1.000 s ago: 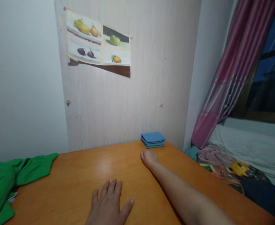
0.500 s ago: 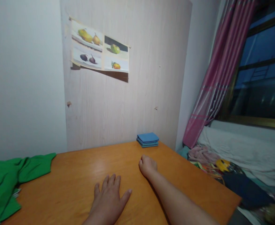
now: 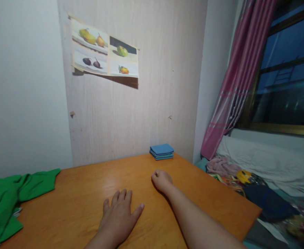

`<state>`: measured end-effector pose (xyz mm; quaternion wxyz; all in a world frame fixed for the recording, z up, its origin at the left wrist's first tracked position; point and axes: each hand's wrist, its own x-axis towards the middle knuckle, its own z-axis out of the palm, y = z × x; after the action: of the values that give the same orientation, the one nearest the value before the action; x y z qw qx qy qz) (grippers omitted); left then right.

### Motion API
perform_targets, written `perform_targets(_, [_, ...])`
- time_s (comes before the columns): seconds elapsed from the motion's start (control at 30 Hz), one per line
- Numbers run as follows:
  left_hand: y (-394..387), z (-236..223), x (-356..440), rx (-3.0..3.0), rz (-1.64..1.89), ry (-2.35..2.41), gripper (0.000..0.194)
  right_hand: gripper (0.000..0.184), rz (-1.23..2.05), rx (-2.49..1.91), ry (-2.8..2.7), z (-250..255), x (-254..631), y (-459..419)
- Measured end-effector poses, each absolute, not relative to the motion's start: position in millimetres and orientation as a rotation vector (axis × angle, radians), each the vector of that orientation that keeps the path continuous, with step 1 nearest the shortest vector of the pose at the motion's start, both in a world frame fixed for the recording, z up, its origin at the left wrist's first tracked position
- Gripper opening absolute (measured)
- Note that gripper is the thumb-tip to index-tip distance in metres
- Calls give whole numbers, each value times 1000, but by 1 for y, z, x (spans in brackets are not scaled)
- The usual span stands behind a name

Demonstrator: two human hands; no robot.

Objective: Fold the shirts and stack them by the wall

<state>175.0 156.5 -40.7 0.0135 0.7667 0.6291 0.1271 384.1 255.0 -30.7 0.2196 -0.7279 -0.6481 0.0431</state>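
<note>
Spreads the left grip (image 3: 118, 218) palm down, with fingers (image 3: 122, 196) fanned around twelve o'clock and the thumb (image 3: 137, 211) angled out between one and two. Holds the bare right forearm (image 3: 189, 212) outstretched between ten and eleven o'clock, and curls the right grip (image 3: 161, 180) into a loose fist, toward two o'clock from the left one.

A four-panel fruit print (image 3: 104, 50) is hanging at a slant on the pale wood-grain panel (image 3: 131, 117). To the right, a pink curtain (image 3: 237, 76) is hanging beside the window (image 3: 286, 79). Below the window, a white cover (image 3: 260, 160) is lying behind a rumpled pink cloth (image 3: 221, 166), a yellow object (image 3: 243, 177) and a dark blue cloth (image 3: 267, 202)
</note>
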Motion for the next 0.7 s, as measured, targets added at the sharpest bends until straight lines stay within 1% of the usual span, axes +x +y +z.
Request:
perform_targets(0.3, [153, -35, 176, 2388, 371, 1962, 80, 30, 159, -1982, -1773, -33, 385, 258])
perform_targets(0.7, [155, -35, 176, 2377, 360, 1959, 82, 27, 180, -1960, -1753, -33, 385, 259])
